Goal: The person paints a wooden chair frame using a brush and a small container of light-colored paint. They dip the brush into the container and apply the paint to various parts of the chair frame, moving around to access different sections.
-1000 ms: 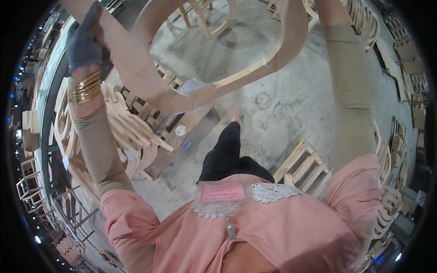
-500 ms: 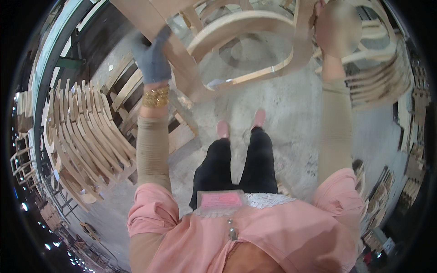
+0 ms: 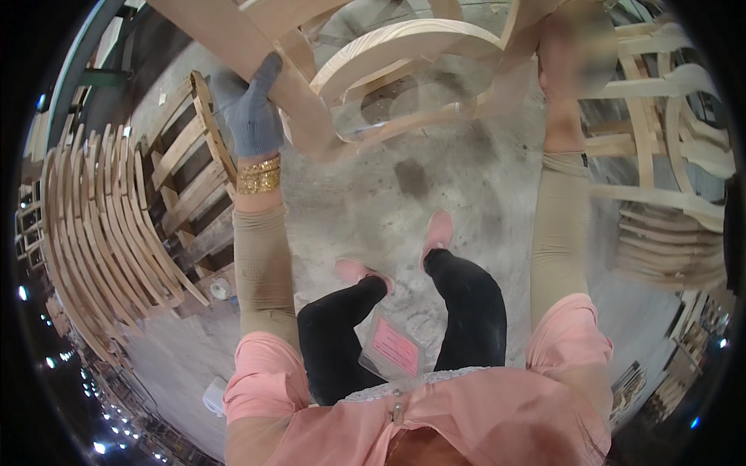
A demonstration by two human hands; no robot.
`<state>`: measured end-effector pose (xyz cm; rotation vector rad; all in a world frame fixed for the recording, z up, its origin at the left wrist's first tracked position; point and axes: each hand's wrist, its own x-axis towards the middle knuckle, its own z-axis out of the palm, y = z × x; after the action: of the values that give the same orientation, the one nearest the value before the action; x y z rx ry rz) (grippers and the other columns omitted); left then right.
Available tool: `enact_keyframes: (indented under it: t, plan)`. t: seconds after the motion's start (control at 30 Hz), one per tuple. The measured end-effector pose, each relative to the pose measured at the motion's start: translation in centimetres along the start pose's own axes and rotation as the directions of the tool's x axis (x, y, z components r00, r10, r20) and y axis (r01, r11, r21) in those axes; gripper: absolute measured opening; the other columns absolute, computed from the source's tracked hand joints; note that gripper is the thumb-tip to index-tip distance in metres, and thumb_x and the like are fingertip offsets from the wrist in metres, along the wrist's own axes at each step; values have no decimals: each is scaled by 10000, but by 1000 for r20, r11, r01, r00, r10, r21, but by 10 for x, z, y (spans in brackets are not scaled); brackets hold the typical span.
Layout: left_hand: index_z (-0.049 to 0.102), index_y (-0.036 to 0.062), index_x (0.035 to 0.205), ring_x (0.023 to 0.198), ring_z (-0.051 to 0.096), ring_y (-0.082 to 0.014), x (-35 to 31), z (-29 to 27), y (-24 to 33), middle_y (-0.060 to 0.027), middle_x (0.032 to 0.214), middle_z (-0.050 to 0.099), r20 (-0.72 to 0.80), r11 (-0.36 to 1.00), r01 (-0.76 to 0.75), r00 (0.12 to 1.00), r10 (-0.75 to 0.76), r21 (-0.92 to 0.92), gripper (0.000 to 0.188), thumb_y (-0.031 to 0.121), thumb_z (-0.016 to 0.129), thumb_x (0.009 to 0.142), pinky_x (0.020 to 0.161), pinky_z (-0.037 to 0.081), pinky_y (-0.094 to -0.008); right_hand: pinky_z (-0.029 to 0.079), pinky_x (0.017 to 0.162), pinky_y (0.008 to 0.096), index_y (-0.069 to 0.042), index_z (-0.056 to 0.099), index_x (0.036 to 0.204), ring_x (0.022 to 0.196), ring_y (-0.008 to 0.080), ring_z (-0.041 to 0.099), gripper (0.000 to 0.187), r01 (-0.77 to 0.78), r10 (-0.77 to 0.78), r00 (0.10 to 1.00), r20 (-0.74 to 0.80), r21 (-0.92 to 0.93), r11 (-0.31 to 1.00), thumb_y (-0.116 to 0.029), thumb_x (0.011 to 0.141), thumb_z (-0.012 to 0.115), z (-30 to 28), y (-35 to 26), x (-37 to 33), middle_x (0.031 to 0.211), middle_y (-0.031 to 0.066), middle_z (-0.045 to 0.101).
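Observation:
An unfinished wooden chair frame (image 3: 410, 36) with broad side boards and a curved rail is held up before me at the far end of the view. My left hand (image 3: 252, 109), in a blue-grey knit glove, is closed round the frame's left board with the thumb lying over its edge. On the opposite side my right hand (image 3: 553, 81) is at the right board; it looks bare and a smear hides much of it, though its fingers seem curled against the wood. The top of the frame runs out of the picture.
Curved wooden parts (image 3: 101, 225) stand stacked on the left, beside a wooden pallet (image 3: 183, 202). On the right are more pale chair frames (image 3: 649, 116) and a pile of curved slats (image 3: 668, 245). Under my feet is a stained concrete floor (image 3: 412, 175).
My legs have stepped apart and turned while both hands keep the frame raised. The stacks shift in view; the chair frames on the right now look nearer and the pallet shows more fully.

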<state>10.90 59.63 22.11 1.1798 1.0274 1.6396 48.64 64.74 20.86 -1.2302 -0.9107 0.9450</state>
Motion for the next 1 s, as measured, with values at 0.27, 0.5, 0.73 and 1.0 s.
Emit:
enact_keyframes:
  t: [0.27,0.5,0.73,1.0]
  plan:
    - [456,-2,1058,943,527,-155,16,11,-92,-78,1025,530,-18,997,-62,998,63,48,354,8,650,762,837,436,-297,335,494,199,-40,539,1185,604,9,421,306,238,-239,971,-9,118,964,-173,913,492,-21,114,69,726,-103,482]
    - [500,10,1020,898,542,-134,23,-30,-110,-66,948,568,138,937,-224,972,192,270,312,119,669,781,792,428,-254,363,913,236,-12,424,1285,1051,123,491,425,173,-187,980,70,168,970,-205,914,493,21,142,100,1158,68,536]
    - [526,16,994,914,550,-244,52,-6,-83,-160,970,574,-27,616,-69,989,144,785,381,219,676,708,775,439,-322,317,983,300,-14,356,1327,1172,198,417,527,234,-243,942,231,68,970,-327,917,463,-1,144,120,1335,90,386]
    - [464,-1,1095,1033,542,-319,65,18,-103,-214,1066,563,-389,781,180,917,87,599,701,296,766,536,891,431,-332,351,952,314,-59,390,1324,1163,210,428,530,155,-178,952,248,109,982,-345,894,513,17,147,169,1334,83,394]
